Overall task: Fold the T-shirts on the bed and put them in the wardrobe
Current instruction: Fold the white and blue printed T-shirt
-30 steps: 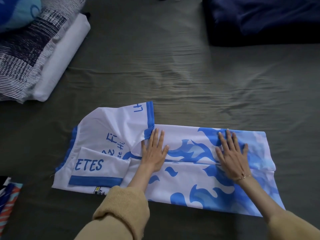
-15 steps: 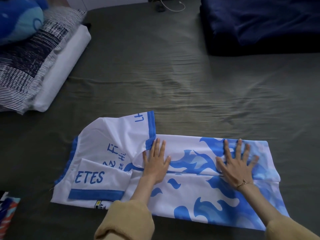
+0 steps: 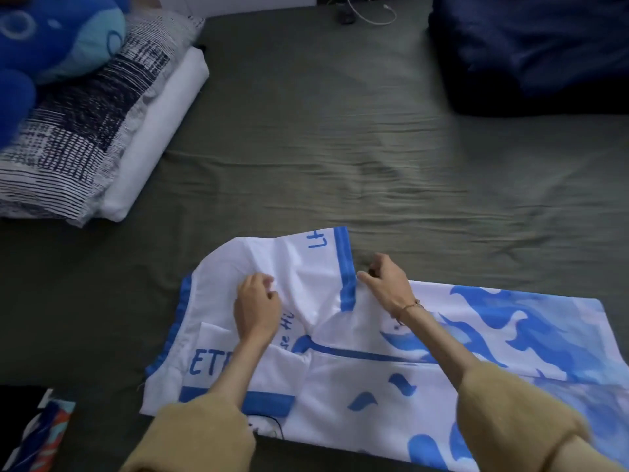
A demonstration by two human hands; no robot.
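A white T-shirt [image 3: 357, 386] with blue flame print and blue lettering lies partly folded lengthwise on the dark green bed sheet [image 3: 340, 148]. Its collar end points left and one blue-trimmed sleeve sticks out toward the far side. My left hand [image 3: 257, 306] rests with curled fingers on the white cloth near the shoulder, bunching it slightly. My right hand [image 3: 384, 284] pinches the fabric at the base of that sleeve, next to the blue trim. Mustard sleeves cover both forearms.
Stacked pillows [image 3: 88, 131] and a blue plush toy [image 3: 51, 35] sit at the far left. A dark navy folded blanket [image 3: 531, 49] fills the far right. A white cable [image 3: 371, 11] lies at the far edge. A colourful garment [image 3: 37, 434] shows at the lower left corner.
Both hands left the flat pressing position on the shirt's middle and moved left. The left now curls on the shoulder area and the right pinches the sleeve base.
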